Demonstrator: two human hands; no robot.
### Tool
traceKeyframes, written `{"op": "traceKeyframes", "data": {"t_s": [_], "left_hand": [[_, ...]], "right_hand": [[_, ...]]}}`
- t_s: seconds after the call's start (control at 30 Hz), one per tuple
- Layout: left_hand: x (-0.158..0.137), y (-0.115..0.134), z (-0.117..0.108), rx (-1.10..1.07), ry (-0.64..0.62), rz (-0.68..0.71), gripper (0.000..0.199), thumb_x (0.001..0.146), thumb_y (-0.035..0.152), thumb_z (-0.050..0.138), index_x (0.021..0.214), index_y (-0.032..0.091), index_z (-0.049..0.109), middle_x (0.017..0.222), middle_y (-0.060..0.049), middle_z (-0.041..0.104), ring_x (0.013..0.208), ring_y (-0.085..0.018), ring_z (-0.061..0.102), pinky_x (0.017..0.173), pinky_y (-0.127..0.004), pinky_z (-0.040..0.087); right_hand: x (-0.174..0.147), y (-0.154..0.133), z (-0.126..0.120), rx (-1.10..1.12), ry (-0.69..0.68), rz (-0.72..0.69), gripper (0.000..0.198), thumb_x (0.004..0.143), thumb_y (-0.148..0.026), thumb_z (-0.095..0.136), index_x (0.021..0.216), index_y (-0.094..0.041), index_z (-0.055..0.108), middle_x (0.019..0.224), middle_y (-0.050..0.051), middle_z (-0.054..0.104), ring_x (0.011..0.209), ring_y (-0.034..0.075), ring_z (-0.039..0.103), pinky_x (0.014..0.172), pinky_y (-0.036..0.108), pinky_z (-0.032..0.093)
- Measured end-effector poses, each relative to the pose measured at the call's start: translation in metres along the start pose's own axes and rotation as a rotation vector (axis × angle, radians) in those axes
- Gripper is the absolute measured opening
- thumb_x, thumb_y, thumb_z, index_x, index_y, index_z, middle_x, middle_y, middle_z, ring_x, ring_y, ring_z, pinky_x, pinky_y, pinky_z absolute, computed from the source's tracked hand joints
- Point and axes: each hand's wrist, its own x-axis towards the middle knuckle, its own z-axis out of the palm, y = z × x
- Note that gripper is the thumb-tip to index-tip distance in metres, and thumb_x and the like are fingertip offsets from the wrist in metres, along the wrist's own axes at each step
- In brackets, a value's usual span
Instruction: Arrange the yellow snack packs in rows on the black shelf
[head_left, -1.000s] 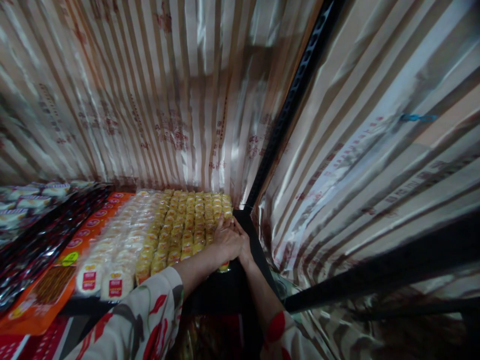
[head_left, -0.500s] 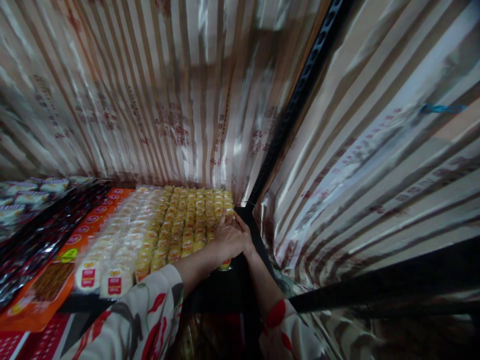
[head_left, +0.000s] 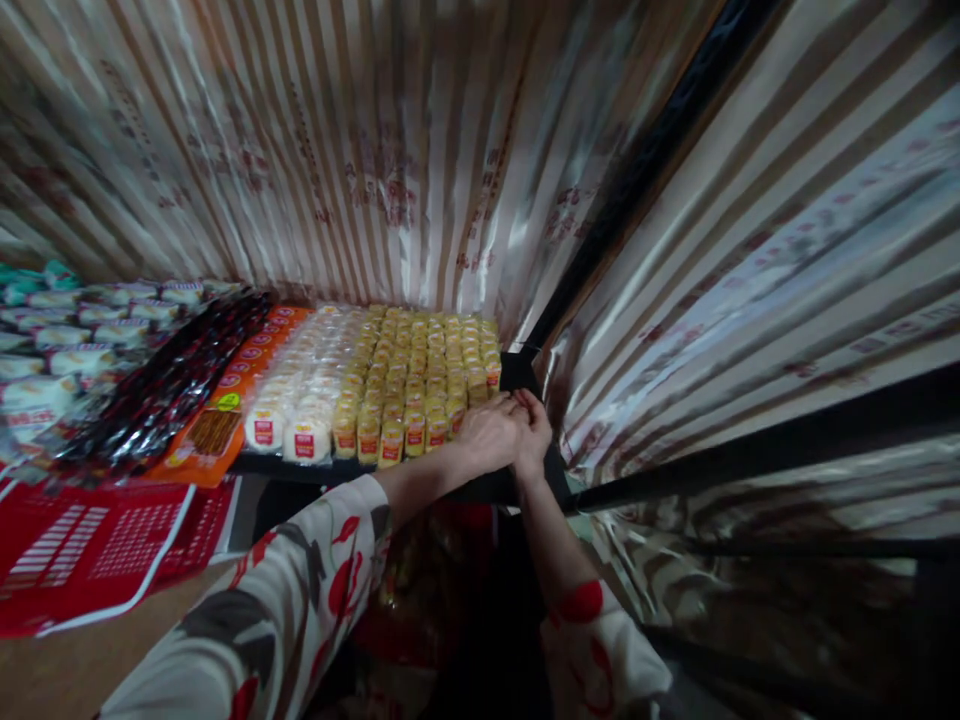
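Rows of small yellow snack packs [head_left: 409, 370] in clear film stand on a dark shelf [head_left: 555, 465], with red labels on the front ones. At the right end of these rows, my left hand [head_left: 489, 434] is closed, its back towards me, close by the nearest packs. My right hand [head_left: 532, 432] is closed beside it, its curled fingers meeting the left hand's fingertips. Whatever lies between the fingers is hidden. Left of the yellow rows are white snack packs [head_left: 304, 390] in clear film.
Further left lie an orange packet [head_left: 225, 400], dark shiny packets [head_left: 172, 375] and white wrapped packs [head_left: 82, 330]. A red basket [head_left: 127, 540] is low on the left. Striped plastic sheeting [head_left: 360, 150] hangs behind, and a black upright post [head_left: 645, 170] rises at the corner.
Both hands have drawn back to the front right of the yellow packs, with their fingers more curled. The view has shifted, showing more of the red basket.
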Motion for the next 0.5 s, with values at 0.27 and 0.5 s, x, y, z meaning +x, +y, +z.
{"op": "traceKeyframes", "data": {"t_s": [0.27,0.5], "left_hand": [[-0.14,0.022,0.015,-0.307,0.132,-0.012,0.031,0.088,0.019,0.035,0.108,0.017,0.059,0.118,-0.007,0.058,0.111,-0.016,0.051,0.099,-0.027,0.04],[-0.232,-0.002,0.073,-0.564,-0.088,-0.685,0.028,0.08,0.01,0.042,0.097,0.016,0.062,0.104,-0.007,0.064,0.102,-0.018,0.057,0.095,-0.031,0.041]], "right_hand": [[-0.145,-0.011,-0.016,-0.11,-0.046,0.1,0.034,0.076,-0.036,0.053,0.104,-0.016,0.057,0.083,0.004,0.065,0.074,0.016,0.06,0.076,0.032,0.048],[-0.215,0.055,-0.009,-0.584,-0.562,0.337,0.026,0.073,-0.024,0.047,0.089,-0.018,0.066,0.094,0.009,0.07,0.09,0.022,0.063,0.088,0.036,0.046]]}}
